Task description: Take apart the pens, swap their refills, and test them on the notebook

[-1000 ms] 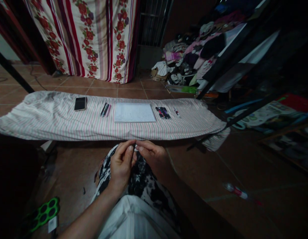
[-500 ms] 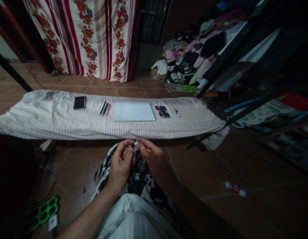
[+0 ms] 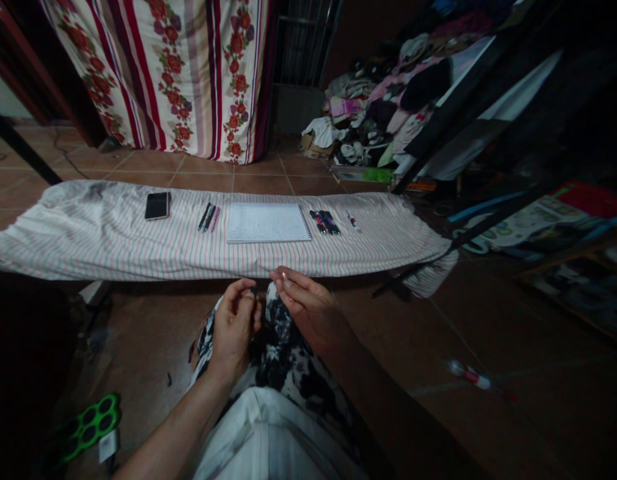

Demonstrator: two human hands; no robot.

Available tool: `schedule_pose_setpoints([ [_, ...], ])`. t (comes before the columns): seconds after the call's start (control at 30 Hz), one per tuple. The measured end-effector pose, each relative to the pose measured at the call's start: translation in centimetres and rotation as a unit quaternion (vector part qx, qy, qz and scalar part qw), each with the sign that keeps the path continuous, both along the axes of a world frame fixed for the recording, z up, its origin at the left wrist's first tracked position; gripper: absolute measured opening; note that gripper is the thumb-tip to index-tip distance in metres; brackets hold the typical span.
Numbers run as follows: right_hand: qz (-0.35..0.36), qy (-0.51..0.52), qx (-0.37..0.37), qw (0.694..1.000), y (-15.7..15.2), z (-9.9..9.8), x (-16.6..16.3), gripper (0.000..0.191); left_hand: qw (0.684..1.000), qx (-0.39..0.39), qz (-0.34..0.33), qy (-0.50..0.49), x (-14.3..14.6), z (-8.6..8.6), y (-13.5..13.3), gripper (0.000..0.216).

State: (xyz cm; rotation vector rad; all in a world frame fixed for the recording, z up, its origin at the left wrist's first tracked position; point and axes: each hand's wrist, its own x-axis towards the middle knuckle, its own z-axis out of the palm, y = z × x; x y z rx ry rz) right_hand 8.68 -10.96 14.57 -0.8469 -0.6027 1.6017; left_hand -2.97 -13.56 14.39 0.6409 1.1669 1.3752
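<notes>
My left hand [image 3: 233,320] is closed in a pinch above my lap; a small dark bit shows at its fingertips, too small to name. My right hand [image 3: 308,303] has its thumb and fingers pressed together near the cloth's front edge, with a tiny shiny spot at the tips that I cannot make out. A gap separates the two hands. Beyond them an open spiral notebook [image 3: 269,223] lies on the striped cloth [image 3: 188,260]. Left of it are several pens [image 3: 208,218]; to its right sit a cluster of dark pens [image 3: 325,223] and a single pen [image 3: 353,221].
A phone [image 3: 157,206] lies at the cloth's left part. Dark metal bars [image 3: 23,147] rise at both sides. On the floor are a green object with round holes [image 3: 91,423] and a bottle [image 3: 467,375]. Clothes [image 3: 388,113] are heaped behind, right of a flowered curtain [image 3: 188,80].
My hands, which were together at the fingertips around something small, have moved apart. The left has drawn back to the left; the right has turned its palm more into view.
</notes>
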Motion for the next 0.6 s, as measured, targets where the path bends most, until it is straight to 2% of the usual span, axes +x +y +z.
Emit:
schedule_pose_setpoints([
  [0.1,0.036,0.042,-0.019,0.998,0.4,0.0,0.1,0.017,1.0,-0.014,-0.001,-0.012,-0.1,0.1,0.0,0.027],
  [0.2,0.036,0.066,-0.051,0.996,0.5,0.1,0.1,0.02,0.999,-0.028,-0.012,-0.021,-0.1,0.4,-0.2,0.03],
  [0.43,0.023,0.015,-0.055,0.998,0.3,0.7,-0.4,0.028,0.997,-0.039,-0.05,-0.035,0.3,0.6,-1.0,0.032],
  [0.6,0.022,-0.004,-0.036,0.999,0.3,0.5,-0.4,0.026,0.997,-0.045,-0.052,-0.041,0.5,0.5,-1.2,0.035],
])
